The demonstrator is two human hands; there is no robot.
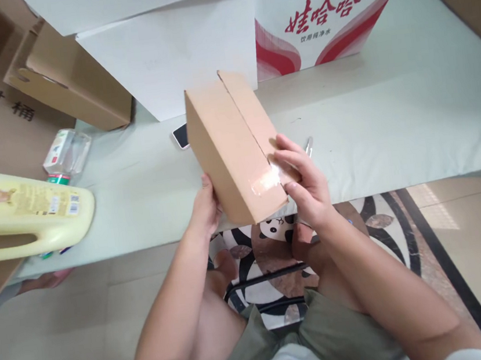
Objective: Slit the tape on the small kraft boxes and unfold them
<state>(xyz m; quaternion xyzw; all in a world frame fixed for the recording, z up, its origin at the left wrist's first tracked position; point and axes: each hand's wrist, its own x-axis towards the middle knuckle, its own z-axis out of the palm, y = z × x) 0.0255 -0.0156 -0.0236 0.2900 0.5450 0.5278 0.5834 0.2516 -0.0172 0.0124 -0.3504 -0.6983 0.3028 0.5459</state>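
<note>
While the right hand (307, 186) pressed its fingers flat on the tape strip (267, 179), the left hand (206, 207) gripped the small cardboard box (231, 146) opposite, tilted above the desk (392, 126) edge; beyond lay a phone (181, 136).

We saw a small brown cardboard box (230, 146) tilted above the table's (392, 126) near edge, flap seam up and closed, with clear tape (267, 179) crumpled across its near end.
</note>
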